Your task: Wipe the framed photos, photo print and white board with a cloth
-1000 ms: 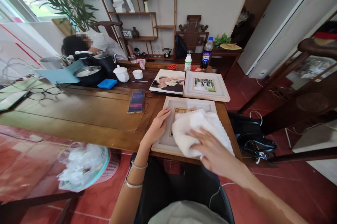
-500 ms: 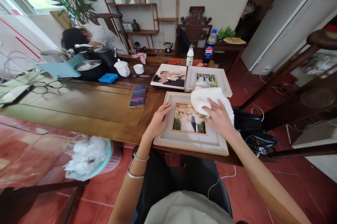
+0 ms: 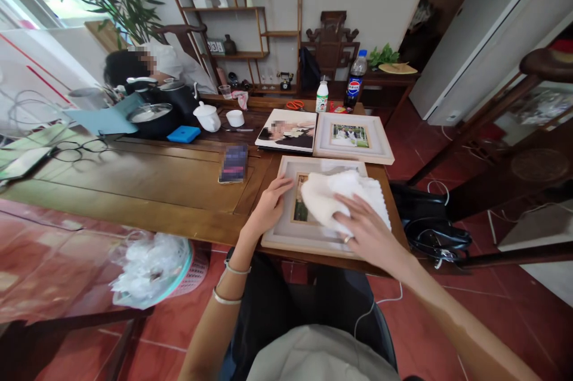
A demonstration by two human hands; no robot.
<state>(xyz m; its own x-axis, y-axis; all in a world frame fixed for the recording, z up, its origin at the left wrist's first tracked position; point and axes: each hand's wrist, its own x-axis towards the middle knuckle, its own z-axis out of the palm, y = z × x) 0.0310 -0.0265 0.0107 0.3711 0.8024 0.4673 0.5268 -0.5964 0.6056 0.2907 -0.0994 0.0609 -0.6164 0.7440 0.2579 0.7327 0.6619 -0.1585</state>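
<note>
table [image 3: 147,190], left to centre of view; just below centre, a frame [image 3: 286,230]. our left hand [image 3: 270,205], fingers close together, rests on its left edge; our right hand [image 3: 367,234], fingers apart, lies on a towel [image 3: 322,193] across it.

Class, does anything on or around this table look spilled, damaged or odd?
Nothing on the table looks spilled or damaged, though the white cloth under the right hand hides part of the framed photo. The one oddity: translucent plastic heaped in the pink basket below, which looks overfull.
</note>
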